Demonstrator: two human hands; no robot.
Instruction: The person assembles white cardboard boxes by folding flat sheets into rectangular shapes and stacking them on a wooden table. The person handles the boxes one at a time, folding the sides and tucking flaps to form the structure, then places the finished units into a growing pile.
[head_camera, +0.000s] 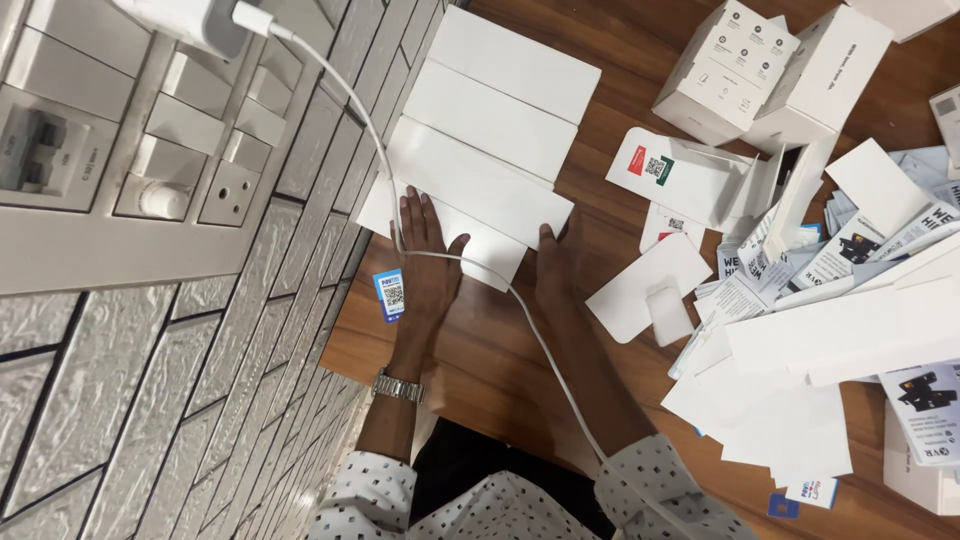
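Observation:
Several flat white boxes (487, 122) lie in an overlapping row on a brown wooden table (480, 350), next to a grey tiled wall. My left hand (425, 262), a metal watch on its wrist, lies flat on the nearest white box (462, 232) with fingers spread. My right hand (555, 265) holds that box's right edge, its fingertips hidden under the box. A white charging cable (520, 310) runs from a white plug (190, 18) across my left hand and down towards my sleeve.
A switch and socket panel (110, 150) is set in the wall at left. Two white cartons (770, 70) stand at the back right. A loose heap of white cards, leaflets and stickers (810, 310) covers the right side. A small blue sticker (390, 293) lies by my left hand.

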